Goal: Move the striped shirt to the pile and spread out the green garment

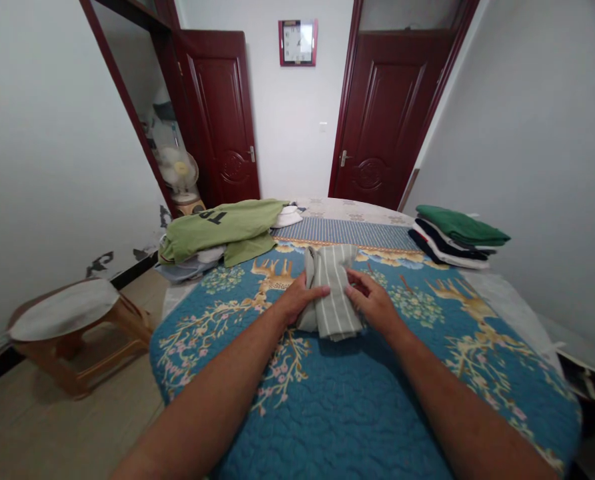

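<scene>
A folded striped cloth [330, 293] is lain on mid-quilt [327, 413], touched from either side by the left hand [302, 298] and right hand [372, 301], fingers released, not grasping. A green shirt [217, 227] and a stack of clothes [452, 237] are placed beyond the quilt.

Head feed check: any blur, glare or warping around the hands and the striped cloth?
In the head view, the left hand, right hand and striped cloth look fairly sharp, with soft, even light and no hard glare; a soft shadow lies on the quilted bedspread below the cloth; wide-angle distortion bends the door frame and stretches the left forearm.
</scene>
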`<state>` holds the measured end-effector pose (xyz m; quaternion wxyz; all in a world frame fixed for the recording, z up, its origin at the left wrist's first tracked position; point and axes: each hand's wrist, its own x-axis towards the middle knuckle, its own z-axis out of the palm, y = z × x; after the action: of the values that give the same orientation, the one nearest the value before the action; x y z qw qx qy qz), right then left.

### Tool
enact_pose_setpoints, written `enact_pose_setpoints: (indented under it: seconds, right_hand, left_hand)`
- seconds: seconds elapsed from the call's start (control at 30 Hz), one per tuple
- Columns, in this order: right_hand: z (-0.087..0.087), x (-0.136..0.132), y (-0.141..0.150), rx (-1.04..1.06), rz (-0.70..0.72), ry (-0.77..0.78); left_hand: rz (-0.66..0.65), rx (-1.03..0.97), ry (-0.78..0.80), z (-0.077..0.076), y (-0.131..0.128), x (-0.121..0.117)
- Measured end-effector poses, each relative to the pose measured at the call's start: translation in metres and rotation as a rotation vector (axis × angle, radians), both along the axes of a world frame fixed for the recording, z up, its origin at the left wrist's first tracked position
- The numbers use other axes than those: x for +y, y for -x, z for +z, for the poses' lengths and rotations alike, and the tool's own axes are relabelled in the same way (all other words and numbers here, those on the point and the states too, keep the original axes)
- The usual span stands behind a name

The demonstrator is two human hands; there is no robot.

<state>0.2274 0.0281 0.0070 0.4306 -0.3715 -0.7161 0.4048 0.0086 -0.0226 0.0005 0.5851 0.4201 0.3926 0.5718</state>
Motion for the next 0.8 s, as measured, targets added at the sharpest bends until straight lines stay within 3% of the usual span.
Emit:
enact_pose_setpoints:
  seconds: [0.1, 0.3, 0.43, 0.5, 0.7, 0.8]
  right_hand:
    - [0.003, 0.003, -0.003, 0.144, 0.137, 0.154]
    - [-0.003, 0.015, -0.004, 0.236, -0.076, 0.216]
    - [-0.007, 0.008, -0.002, 0.298, 0.207, 0.560]
    - [-0.007, 0.006, -0.003, 0.336, 0.292, 0.638]
    - [0.005, 0.010, -0.008, 0.396, 0.198, 0.605]
    - [0.008, 0.012, -0.011, 0.400, 0.169, 0.556]
  left_hand:
    - [0.009, -0.073, 0.039, -0.002, 0.000, 0.002]
    - [-0.023, -0.218, 0.031, 0.001, -0.005, -0.001]
    - [-0.072, -0.201, 0.035, 0.003, -0.008, -0.004]
    - [-0.063, -0.151, 0.038, 0.004, -0.008, -0.004]
    - [0.068, -0.038, 0.053, 0.007, -0.004, 0.002]
    - [0.061, -0.029, 0.060, 0.007, -0.002, 0.003]
